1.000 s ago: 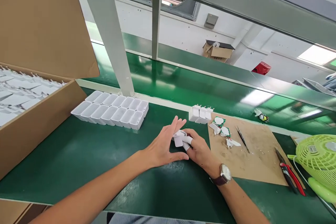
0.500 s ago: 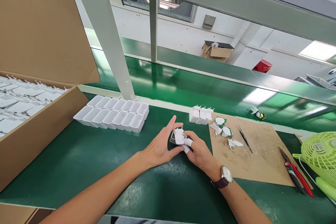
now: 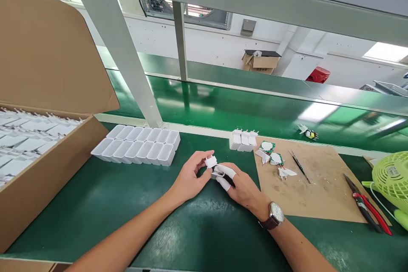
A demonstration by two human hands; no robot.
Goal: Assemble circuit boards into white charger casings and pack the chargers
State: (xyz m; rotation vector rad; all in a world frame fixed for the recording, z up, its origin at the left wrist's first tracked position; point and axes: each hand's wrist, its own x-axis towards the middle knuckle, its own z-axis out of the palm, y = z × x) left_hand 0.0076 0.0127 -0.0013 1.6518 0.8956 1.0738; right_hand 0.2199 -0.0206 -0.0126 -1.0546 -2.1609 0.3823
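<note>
My left hand pinches a small white plug piece between thumb and fingers over the green bench. Close against it, my right hand, with white finger cots and a wristwatch, grips a white charger shell low on the mat. The two parts touch or nearly touch between the hands. A double row of empty white shells lies to the left. Three assembled white chargers stand just behind my hands.
An open cardboard box of white parts fills the left. On the brown board lie circuit boards, tweezers and red-handled cutters. A green fan is at the right; a green conveyor runs behind.
My left hand's fingers curled from stretched out to a pinch, lifting the white plug piece off the shell. My right hand kept its grip. The camera shifted slightly left and down.
</note>
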